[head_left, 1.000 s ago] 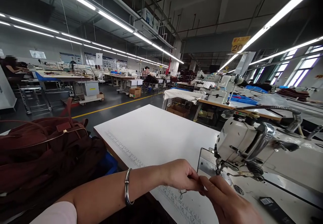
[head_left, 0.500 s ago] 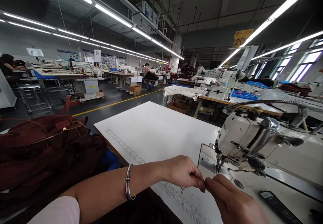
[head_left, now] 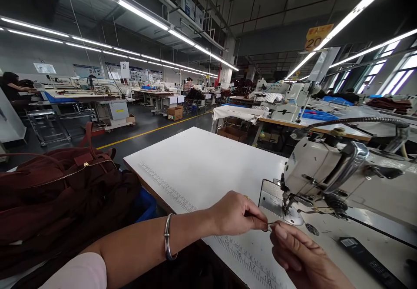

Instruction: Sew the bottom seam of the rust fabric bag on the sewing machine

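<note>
Thin dark cord, pinched from two sides

Head view, as it reaches me:

Item: left hand, bare, silver-coloured bangle at the wrist; thumb and forefinger closed together on the cord.
Item: right hand, bare; thumb and forefinger likewise pressed together on the cord, close beside the left fingertips, a little slack showing between.
Item: the cord, held in the air above the near right part of a white tabletop with printed ruler markings, in front of the machine's needle area.
Item: white sewing machine with a chrome lever cover, to my right, beyond the right hand.
Item: flat black box with a white label, lying below the machine arm.
Item: dark maroon fabric bag with a gold zip, heaped to my left, partly over a blue bin.
Item: yellow sign reading 20, hanging overhead.
</note>
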Demonstrator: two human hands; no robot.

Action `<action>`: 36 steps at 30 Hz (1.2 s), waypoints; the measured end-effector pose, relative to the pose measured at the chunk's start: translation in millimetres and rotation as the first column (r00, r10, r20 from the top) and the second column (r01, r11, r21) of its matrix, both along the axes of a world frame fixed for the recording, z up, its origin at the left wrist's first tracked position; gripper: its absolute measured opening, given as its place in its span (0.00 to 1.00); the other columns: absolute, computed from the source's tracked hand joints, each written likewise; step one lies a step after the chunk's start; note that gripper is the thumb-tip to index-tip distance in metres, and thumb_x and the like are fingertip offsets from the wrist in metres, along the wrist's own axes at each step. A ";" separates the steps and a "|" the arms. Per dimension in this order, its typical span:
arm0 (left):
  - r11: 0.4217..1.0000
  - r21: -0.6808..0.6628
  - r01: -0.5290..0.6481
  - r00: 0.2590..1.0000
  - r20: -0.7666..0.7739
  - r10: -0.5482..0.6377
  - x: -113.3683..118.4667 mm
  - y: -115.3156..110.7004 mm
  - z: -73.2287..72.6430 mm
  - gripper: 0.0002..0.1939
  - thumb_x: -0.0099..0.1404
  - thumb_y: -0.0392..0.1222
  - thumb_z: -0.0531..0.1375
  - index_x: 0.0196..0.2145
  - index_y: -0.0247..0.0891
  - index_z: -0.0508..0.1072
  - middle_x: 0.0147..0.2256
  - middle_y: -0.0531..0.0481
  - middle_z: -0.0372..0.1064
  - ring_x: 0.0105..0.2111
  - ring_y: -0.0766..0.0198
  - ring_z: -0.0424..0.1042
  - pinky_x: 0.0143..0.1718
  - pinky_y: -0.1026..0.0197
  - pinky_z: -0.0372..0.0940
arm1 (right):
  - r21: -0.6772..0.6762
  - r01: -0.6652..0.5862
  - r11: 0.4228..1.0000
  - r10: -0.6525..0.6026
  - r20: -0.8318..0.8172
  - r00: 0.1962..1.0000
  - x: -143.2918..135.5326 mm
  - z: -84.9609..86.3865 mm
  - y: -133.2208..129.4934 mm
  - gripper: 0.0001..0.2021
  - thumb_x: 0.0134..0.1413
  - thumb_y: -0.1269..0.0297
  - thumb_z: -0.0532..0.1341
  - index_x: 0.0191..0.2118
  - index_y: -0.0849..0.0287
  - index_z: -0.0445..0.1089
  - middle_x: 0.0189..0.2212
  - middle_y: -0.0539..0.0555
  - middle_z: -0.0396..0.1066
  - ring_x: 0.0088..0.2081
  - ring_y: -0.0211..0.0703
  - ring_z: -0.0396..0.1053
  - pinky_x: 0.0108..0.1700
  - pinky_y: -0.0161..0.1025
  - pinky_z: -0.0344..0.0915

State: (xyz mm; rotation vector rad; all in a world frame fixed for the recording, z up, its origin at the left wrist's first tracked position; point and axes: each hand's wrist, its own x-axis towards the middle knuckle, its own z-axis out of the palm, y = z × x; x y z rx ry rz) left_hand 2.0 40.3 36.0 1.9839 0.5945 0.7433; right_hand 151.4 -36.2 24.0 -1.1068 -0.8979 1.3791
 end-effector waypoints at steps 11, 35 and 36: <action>0.972 0.221 -0.084 0.995 -0.025 0.092 1.1 -12.8 -8.6 0.08 0.59 0.36 0.55 0.30 0.32 0.74 0.25 0.50 0.68 0.28 0.68 0.66 0.32 0.70 0.60 | 0.640 -0.077 0.765 -0.547 0.708 0.446 2.9 -29.2 8.8 0.08 0.53 0.61 0.55 0.36 0.55 0.70 0.29 0.50 0.65 0.29 0.36 0.65 0.31 0.30 0.61; 0.976 0.202 -0.081 0.992 0.111 0.059 -0.7 -5.4 -4.6 0.08 0.58 0.34 0.56 0.30 0.28 0.74 0.26 0.46 0.69 0.27 0.69 0.66 0.29 0.70 0.61 | 0.660 -0.008 0.751 -0.625 0.716 0.312 -10.9 -10.2 -4.6 0.11 0.52 0.56 0.54 0.24 0.55 0.63 0.26 0.47 0.62 0.24 0.35 0.61 0.26 0.33 0.55; 0.974 0.210 -0.079 0.991 0.118 0.055 -0.9 -5.3 -4.5 0.08 0.58 0.35 0.56 0.30 0.27 0.74 0.25 0.46 0.69 0.26 0.69 0.65 0.29 0.70 0.61 | 0.663 -0.005 0.748 -0.629 0.713 0.310 -11.3 -10.0 -4.9 0.11 0.53 0.56 0.54 0.24 0.55 0.62 0.26 0.48 0.62 0.25 0.35 0.61 0.26 0.33 0.55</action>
